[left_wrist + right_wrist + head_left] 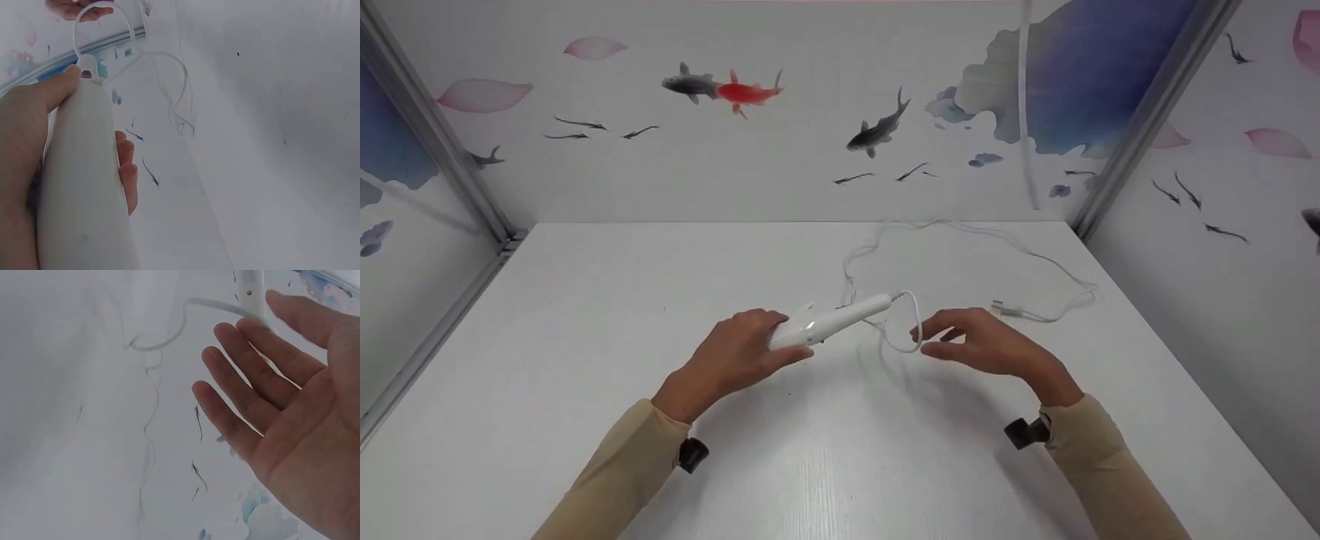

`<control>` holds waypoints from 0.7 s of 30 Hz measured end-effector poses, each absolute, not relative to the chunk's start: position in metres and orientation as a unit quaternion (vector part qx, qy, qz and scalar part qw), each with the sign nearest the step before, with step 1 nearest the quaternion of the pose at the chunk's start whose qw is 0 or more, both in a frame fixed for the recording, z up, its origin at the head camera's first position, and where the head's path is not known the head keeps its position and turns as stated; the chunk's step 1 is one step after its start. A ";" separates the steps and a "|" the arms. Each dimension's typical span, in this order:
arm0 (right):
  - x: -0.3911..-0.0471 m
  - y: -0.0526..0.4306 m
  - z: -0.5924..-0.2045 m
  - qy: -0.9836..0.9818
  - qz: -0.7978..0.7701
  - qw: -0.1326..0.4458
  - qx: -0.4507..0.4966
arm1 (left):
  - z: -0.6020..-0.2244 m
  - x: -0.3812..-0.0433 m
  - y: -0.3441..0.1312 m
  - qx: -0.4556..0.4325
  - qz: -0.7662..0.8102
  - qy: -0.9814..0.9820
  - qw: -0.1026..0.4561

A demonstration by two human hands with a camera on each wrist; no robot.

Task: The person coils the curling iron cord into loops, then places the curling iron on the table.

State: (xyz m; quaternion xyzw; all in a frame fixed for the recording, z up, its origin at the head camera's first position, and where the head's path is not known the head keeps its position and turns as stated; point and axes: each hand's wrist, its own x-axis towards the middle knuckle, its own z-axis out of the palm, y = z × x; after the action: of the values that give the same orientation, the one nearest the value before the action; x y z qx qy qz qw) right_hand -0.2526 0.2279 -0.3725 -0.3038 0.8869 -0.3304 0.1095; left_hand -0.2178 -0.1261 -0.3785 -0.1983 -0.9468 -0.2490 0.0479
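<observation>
My left hand grips the thick end of a white curling iron, held tilted above the table. The thumb lies along one side and the fingers wrap round the other, and the wide body fills the left wrist view. From the slim end of the handle a white cord loops down and back. My right hand is beside this loop, its fingers loosely extended. In the right wrist view the cord passes by the index fingertip and thumb; whether they touch it I cannot tell.
The rest of the cord trails over the white table towards the back wall. Its plug lies at the right, beyond my right hand. White panels printed with fish and petals stand round the table, joined by metal posts.
</observation>
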 end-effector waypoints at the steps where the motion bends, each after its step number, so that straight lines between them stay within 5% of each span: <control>1: -0.251 0.225 -0.373 0.885 -0.336 0.110 -0.301 | -0.380 -0.218 -0.126 -0.196 -0.252 -0.947 0.039; 11: -0.241 0.196 -0.383 0.845 -0.461 0.099 -0.254 | -0.384 -0.222 -0.117 -0.151 -0.216 -0.965 0.019; 21: -0.224 0.170 -0.389 0.759 -0.598 0.025 -0.257 | -0.385 -0.223 -0.110 -0.136 -0.230 -0.963 -0.044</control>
State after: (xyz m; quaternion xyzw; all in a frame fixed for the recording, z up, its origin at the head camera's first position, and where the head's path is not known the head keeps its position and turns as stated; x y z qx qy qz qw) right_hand -0.2243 0.1696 -0.3894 -0.2572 0.7585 -0.5982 0.0249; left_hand -0.2234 -0.1098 -0.3850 -0.1356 -0.9627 -0.2300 -0.0439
